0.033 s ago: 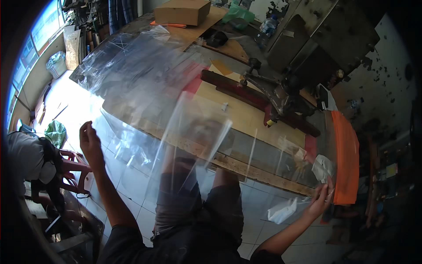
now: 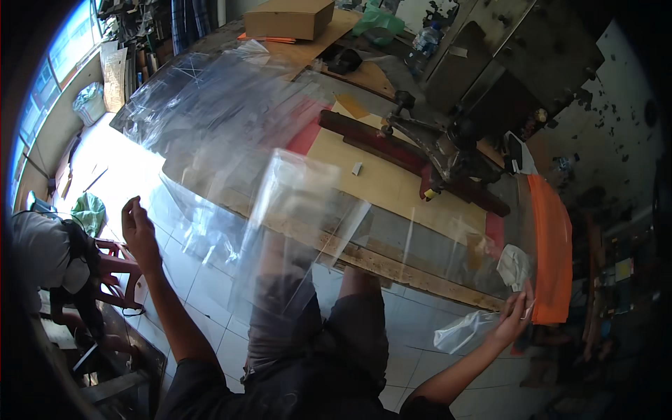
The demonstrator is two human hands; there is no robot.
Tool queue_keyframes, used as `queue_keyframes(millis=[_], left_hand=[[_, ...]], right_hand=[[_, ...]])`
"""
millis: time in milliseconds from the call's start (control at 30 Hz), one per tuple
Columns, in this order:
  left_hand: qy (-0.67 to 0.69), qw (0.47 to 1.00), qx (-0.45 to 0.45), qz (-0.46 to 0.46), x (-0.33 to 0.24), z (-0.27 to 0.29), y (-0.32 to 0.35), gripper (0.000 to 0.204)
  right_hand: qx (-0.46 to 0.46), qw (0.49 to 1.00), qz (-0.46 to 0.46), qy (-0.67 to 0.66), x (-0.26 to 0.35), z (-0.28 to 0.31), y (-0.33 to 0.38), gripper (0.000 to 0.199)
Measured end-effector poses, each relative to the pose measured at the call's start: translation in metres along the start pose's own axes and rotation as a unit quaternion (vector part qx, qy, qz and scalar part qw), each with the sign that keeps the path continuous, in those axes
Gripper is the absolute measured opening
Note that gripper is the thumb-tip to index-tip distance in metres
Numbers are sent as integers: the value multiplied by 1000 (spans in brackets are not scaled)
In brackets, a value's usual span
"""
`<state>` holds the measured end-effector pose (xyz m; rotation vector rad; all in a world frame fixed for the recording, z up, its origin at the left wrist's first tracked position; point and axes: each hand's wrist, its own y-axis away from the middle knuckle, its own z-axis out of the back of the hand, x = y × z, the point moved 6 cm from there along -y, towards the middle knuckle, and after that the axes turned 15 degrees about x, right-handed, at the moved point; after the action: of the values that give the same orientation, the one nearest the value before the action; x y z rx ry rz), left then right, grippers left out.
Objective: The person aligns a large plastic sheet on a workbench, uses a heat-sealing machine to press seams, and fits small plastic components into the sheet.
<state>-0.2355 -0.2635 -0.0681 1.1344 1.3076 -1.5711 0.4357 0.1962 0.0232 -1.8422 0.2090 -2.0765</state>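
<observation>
A clear plastic sheet (image 2: 297, 189) stretches across in front of me, over my thighs and the table's near edge. Its pale folds are blurred. At the right, my right hand (image 2: 513, 318) is closed on the sheet's edge, with crumpled film (image 2: 514, 268) above the fingers and a loose whitish flap (image 2: 464, 333) beside the wrist. Out at the left, my left hand (image 2: 140, 234) is raised with fingertips pinched together. Whatever lies between those fingertips is too thin to make out. Under the sheet is a yellow board (image 2: 392, 180) with a small white piece (image 2: 357, 169) on it.
A metal clamp-like machine with a dark red bar (image 2: 371, 136) stands across the worktable. Piled clear film (image 2: 203, 105) covers the table's left side. A cardboard box (image 2: 290, 19) sits at the back. Orange material (image 2: 549, 248) hangs at right; a red stool (image 2: 117, 276) stands at left.
My left hand has shifted slightly down and left. The sheet's folds have changed, and the whitish flap by my right wrist has swung a little right and up. My right hand stays nearly still.
</observation>
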Motion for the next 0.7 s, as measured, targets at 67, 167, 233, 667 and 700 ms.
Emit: queue_keyframes(millis=[67, 167, 233, 667, 700], left_hand=[[-52, 998, -37, 20, 32, 35, -10, 22], [-120, 990, -69, 9, 82, 100, -18, 21], [-124, 989, -64, 37, 102, 130, -19, 21], [-232, 969, -59, -58, -132, 124, -72, 39], [-234, 968, -46, -74, -159, 129, -90, 39]], right_hand=[[-43, 999, -25, -9, -20, 37, -2, 39], [-119, 993, -5, -8, 1, 22, -7, 37], [-129, 991, -15, -14, -8, 40, -10, 37], [-21, 996, 13, 90, 26, 67, -21, 45], [-9, 995, 13, 99, 25, 55, -21, 42]])
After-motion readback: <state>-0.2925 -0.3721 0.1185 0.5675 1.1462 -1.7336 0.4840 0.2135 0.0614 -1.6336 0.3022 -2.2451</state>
